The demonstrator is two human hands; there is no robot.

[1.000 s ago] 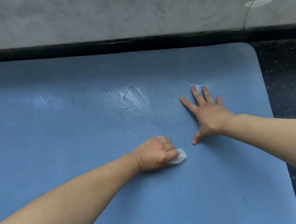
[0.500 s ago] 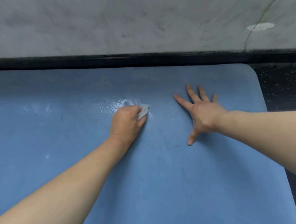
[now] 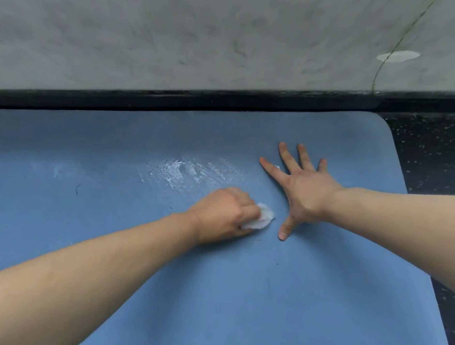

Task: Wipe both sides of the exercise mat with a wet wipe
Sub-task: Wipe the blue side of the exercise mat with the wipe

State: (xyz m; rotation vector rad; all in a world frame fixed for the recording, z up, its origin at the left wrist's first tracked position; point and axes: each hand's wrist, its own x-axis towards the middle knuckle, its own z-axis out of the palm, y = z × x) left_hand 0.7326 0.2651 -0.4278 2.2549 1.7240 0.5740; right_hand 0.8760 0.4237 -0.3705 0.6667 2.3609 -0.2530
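With the left hand (image 3: 222, 215) clamped on the wet wipe (image 3: 260, 220) and the right hand (image 3: 304, 194) splayed flat, steadying the exercise mat (image 3: 239, 294), overlapping strokes should work outward from the wet patch (image 3: 188, 173) at 11 o'clock.

Soft dim light, wet glare on mat (image 3: 239, 294), slight blur.
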